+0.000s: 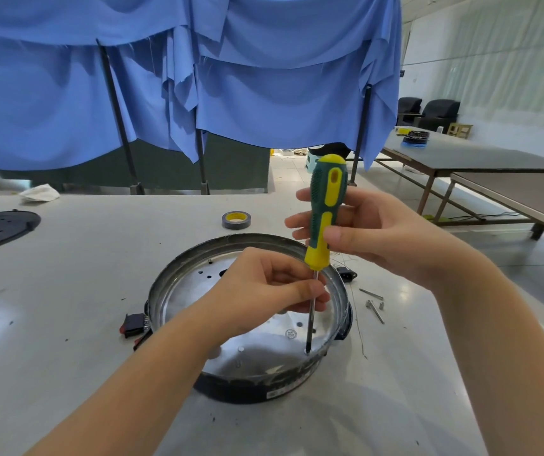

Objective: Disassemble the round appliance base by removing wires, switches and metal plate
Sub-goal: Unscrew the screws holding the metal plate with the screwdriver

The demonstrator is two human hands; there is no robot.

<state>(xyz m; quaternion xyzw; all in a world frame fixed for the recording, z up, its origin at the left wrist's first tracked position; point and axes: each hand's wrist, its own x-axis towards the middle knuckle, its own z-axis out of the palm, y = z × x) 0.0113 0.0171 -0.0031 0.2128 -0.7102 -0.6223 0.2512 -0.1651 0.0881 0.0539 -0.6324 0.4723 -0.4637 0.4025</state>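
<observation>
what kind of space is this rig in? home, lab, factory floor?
Looks like a workshop or data-collection room, not a home: long bare work tables, blue cloth hung on stands as a backdrop, loose screws and tape roll beside the appliance base.

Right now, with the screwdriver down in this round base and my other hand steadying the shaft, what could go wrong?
1. The screwdriver tip sits at a hole near the rim of the metal plate; if it slips, it may jab the left hand pinching the shaft.
2. Only the right hand holds the handle and nothing pins the base, so it could shift under pressure.
3. The loose screws beside it could roll away.
</observation>
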